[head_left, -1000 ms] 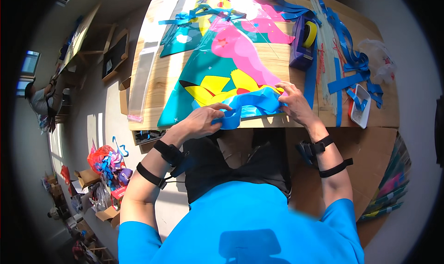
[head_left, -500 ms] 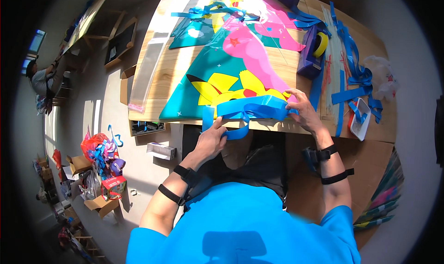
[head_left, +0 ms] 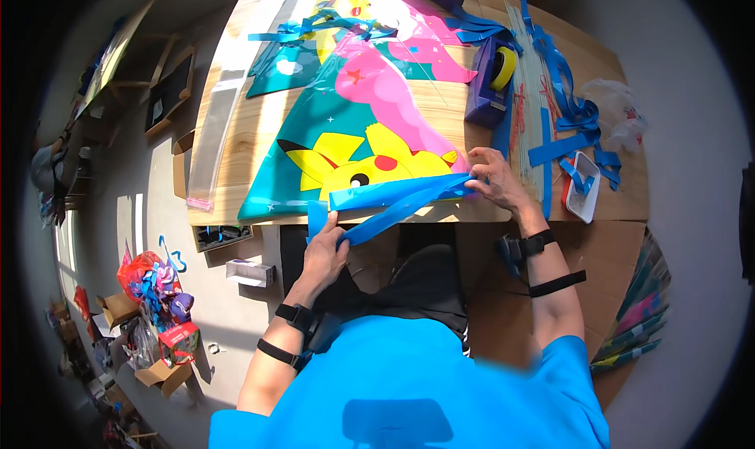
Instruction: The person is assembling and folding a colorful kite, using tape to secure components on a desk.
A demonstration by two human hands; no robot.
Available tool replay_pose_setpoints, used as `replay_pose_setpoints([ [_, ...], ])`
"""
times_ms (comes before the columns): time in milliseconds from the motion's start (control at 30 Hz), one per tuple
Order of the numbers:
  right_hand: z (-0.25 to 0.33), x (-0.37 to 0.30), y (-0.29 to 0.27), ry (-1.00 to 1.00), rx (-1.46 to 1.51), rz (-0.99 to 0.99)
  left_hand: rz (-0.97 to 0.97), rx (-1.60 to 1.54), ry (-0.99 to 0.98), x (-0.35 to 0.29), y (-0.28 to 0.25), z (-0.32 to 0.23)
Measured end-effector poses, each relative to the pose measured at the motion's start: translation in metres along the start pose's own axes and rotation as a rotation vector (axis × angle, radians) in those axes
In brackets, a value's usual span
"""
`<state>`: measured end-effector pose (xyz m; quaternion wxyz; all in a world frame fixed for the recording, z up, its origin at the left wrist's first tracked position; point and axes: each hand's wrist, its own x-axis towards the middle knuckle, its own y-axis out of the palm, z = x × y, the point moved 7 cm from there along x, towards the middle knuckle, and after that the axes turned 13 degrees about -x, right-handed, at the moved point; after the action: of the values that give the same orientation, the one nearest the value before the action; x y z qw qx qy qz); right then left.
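A triangular kite sheet, teal and pink with a yellow cartoon figure, lies on the wooden table with its wide edge toward me. Along that edge runs a blue ribbon, stretched in a narrow loop between my hands. My left hand is closed on the ribbon at the loop's left end, just past the table edge. At the sheet's right corner, my right hand pinches the ribbon's other end between thumb and fingers. A short ribbon piece stands up beside my left fingers.
A purple tape dispenser with yellow tape stands right of the sheet. Beyond it lie thin pale rods, blue ribbons, a white tray and a clear plastic bag. Another sheet lies farther back. Boxes and bags stand on the floor left.
The ribbon hung in slack, twisted loops; now it is drawn out flatter and straighter between my hands, uncovering more of the yellow figure. The whole view has shifted, with the table farther left.
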<state>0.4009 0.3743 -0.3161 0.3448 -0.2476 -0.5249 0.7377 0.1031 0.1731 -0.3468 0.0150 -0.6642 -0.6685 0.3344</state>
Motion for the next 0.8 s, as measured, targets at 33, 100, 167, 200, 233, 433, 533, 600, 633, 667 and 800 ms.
replay_pose_setpoints([
  [33, -0.002, 0.0, -0.003, 0.015, -0.002, 0.013, 0.003, 0.007, 0.013, 0.0, 0.0, -0.001],
  [100, -0.001, 0.001, -0.009, 0.049, 0.0, 0.036, 0.011, 0.03, 0.037, -0.001, 0.001, -0.003],
  [167, -0.002, 0.004, -0.007, 0.062, 0.016, 0.065, -0.013, 0.053, 0.131, -0.003, -0.002, -0.005],
  [200, -0.001, 0.005, -0.005, 0.069, 0.024, 0.079, -0.025, 0.064, 0.178, -0.003, -0.003, -0.008],
  [233, 0.0, 0.003, -0.003, 0.073, 0.016, 0.091, -0.014, 0.049, 0.172, -0.003, -0.002, -0.008],
  [433, 0.0, -0.001, 0.004, 0.083, -0.047, 0.096, 0.01, 0.069, 0.239, 0.0, -0.005, -0.015],
  [533, -0.008, -0.005, 0.01, 0.095, -0.07, 0.086, 0.023, 0.08, 0.241, 0.002, -0.003, -0.018],
  [600, -0.011, -0.008, 0.013, 0.097, -0.081, 0.086, 0.025, 0.09, 0.249, 0.003, -0.002, -0.017],
  [633, -0.014, -0.009, 0.015, 0.11, -0.072, 0.085, 0.022, 0.092, 0.257, 0.003, -0.002, -0.018],
  [667, -0.015, -0.01, 0.016, 0.122, -0.063, 0.085, 0.018, 0.095, 0.264, 0.003, -0.002, -0.02],
  [800, -0.015, -0.011, 0.014, 0.148, 0.006, 0.058, 0.014, -0.012, 0.335, 0.001, -0.005, -0.033],
])
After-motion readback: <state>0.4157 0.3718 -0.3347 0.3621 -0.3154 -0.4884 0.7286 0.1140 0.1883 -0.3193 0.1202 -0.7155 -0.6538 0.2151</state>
